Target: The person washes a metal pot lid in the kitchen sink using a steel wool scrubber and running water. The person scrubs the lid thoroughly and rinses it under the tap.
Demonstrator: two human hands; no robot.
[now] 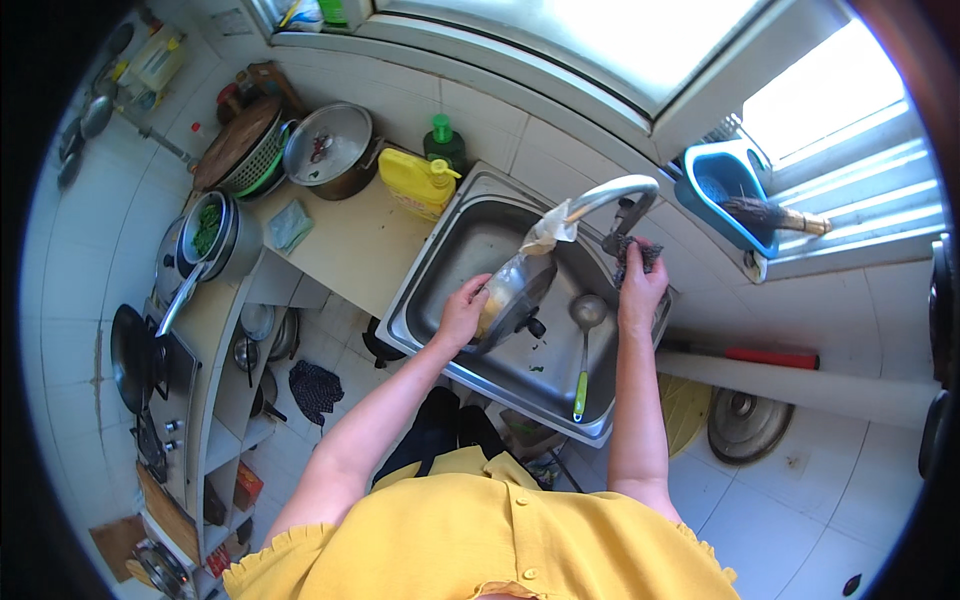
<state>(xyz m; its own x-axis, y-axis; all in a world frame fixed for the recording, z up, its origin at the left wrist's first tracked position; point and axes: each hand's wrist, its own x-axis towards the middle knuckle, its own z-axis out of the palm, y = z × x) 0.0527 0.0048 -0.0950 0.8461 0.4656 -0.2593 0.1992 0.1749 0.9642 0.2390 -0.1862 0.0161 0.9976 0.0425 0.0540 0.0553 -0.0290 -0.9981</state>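
Note:
My left hand (463,311) grips the rim of a glass pot lid (517,300) with a black knob, tilted over the stainless steel sink (450,247). The lid is beneath the spout of a curved faucet (615,187), whose end is wrapped in a pale cloth or plastic piece (549,229). A dark mesh scouring pad (637,259) is in my right hand (643,291), close to the faucet's base; whether the fingers touch the faucet I cannot tell. A ladle (585,337) with a green handle lies in the basin beside small green scraps.
Left of the sink stand a yellow jug (416,184), a green-capped bottle (445,142), a lidded pot (330,150) and a folded cloth (290,225). Stacked pans (225,232) hold leafy greens. A blue basket (724,195) with a brush (776,215) sits on the right sill.

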